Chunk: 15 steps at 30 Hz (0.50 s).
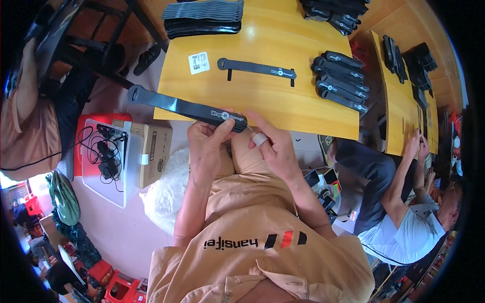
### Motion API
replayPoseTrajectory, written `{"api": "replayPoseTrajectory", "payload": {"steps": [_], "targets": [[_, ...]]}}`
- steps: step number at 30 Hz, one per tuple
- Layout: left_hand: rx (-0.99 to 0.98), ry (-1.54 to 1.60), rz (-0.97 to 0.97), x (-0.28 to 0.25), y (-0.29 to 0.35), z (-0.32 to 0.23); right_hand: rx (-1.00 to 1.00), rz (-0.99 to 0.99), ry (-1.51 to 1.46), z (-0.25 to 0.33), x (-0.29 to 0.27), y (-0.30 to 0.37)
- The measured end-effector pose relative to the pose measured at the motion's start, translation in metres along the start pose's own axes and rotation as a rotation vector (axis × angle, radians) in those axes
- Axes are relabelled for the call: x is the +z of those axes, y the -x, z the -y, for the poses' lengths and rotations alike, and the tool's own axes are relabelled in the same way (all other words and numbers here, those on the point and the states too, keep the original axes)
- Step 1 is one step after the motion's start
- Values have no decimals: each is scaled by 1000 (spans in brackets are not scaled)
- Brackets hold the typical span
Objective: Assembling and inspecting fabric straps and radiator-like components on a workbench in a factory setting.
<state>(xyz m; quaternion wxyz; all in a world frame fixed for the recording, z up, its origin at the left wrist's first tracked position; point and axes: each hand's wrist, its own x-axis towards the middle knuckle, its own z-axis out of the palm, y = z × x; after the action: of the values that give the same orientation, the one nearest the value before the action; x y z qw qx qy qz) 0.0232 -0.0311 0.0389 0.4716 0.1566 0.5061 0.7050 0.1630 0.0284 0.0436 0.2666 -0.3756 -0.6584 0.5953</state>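
Observation:
My left hand (207, 144) grips a stack of dark straps (177, 106) by its printed end, thumb on top. The stack slants up to the left, its rounded, holed end sticking out over the table's front edge. Close by that printed end is my right hand (277, 151), a white band (259, 139) round one finger. Its index finger reaches toward the straps while other fingers curl in; what they pinch, if anything, is too small to make out. A single strap (252, 67) lies flat on the table beyond, across two short black marks.
On the yellow table (202, 91) are a white label (199, 62), a pile of grey-black straps (202, 17) and bundled straps (341, 83) at right. A clear bin (106, 161) of cables stands lower left. At right, another person (404, 217) works at a second table.

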Motion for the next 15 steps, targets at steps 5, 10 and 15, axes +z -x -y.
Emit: {"api": "replayPoseTrajectory", "payload": {"steps": [5, 10, 15], "targets": [[-128, 88, 67, -16, -7, -2, -196, 220, 35, -4, -14, -11], [-358, 175, 179, -27, -13, -1, -122, 341, -90, -7, -18, -14], [-330, 188, 172, -27, -14, 2, -212, 250, 50, -8, -6, -9]]}}
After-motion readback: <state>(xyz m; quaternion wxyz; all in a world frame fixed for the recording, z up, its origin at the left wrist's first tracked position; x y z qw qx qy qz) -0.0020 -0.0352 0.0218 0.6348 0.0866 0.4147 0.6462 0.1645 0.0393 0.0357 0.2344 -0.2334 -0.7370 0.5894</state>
